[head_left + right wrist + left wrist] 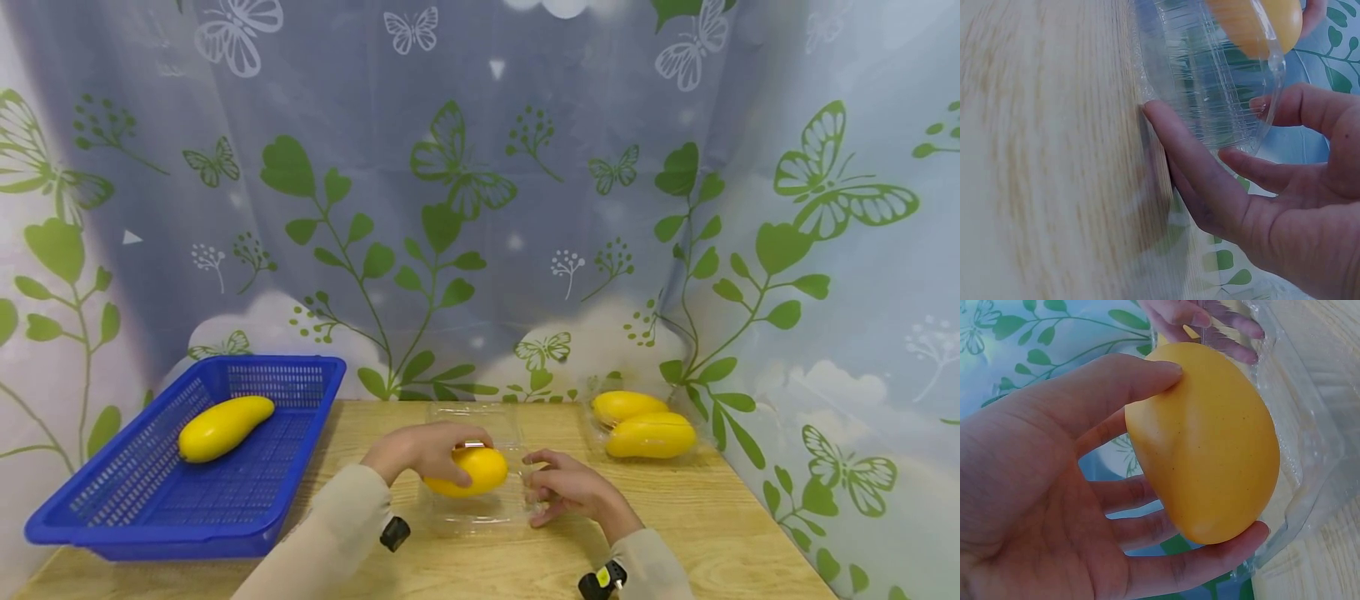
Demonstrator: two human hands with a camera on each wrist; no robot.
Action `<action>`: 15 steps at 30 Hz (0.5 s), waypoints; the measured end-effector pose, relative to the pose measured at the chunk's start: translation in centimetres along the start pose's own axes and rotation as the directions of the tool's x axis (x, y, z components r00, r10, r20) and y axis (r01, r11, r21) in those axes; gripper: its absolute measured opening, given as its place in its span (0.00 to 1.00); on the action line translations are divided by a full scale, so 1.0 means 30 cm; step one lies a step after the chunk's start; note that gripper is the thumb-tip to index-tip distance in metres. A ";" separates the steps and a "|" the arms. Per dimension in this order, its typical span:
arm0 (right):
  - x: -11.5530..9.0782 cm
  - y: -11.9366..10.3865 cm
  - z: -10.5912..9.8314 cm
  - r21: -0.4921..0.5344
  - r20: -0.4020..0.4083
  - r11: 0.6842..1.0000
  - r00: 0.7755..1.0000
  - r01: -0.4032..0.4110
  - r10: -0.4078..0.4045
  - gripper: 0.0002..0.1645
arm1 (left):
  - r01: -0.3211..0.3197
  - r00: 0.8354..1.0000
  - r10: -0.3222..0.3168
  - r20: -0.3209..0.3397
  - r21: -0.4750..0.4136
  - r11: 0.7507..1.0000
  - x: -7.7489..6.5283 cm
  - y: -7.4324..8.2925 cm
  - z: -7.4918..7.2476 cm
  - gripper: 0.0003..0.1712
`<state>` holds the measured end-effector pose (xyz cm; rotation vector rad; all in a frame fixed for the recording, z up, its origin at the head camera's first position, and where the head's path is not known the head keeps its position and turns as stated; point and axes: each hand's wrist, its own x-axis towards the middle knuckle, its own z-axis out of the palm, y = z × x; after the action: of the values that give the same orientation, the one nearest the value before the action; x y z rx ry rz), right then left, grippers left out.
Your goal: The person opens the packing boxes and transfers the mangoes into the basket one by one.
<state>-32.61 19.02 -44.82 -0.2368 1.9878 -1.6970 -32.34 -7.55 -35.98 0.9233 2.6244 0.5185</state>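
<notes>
My left hand [427, 450] grips a yellow mango [483, 471], its thumb across the top and fingers curled round the far side and end in the left wrist view. The mango is over a clear plastic clamshell box [480, 525] that lies on the table in front of me. At the right side of the box is my right hand [566, 487]. Its fingers are extended loosely along the transparent wall [1210, 81], with fingertips right at the plastic and one low by the tabletop. Nothing is gripped in that hand.
A blue plastic basket [300, 467] stands at the left with one yellow mango [225, 427] inside. At the back right, two more mangoes [651, 436] lie in another clear box. The wooden table [510, 571] ends at a patterned curtain [480, 250].
</notes>
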 end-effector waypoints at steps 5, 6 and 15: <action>0.000 0.003 0.001 0.004 0.000 1.000 1.000 0.002 -0.002 0.37 | 0.006 1.000 -0.006 -0.008 -0.002 1.000 -0.016 -0.005 -0.013 0.30; 0.001 0.002 0.001 0.005 0.000 1.000 1.000 0.003 -0.003 0.37 | 0.004 1.000 -0.004 -0.011 -0.001 1.000 -0.018 -0.007 -0.015 0.30; -0.006 -0.003 0.000 -0.004 0.007 1.000 1.000 0.009 -0.009 0.38 | 0.006 0.999 -0.007 -0.034 -0.021 1.000 -0.042 -0.028 -0.030 0.30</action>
<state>-32.47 19.08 -44.69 -0.2528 1.9886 -1.6953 -32.22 -9.20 -35.33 0.9069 2.6467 0.5638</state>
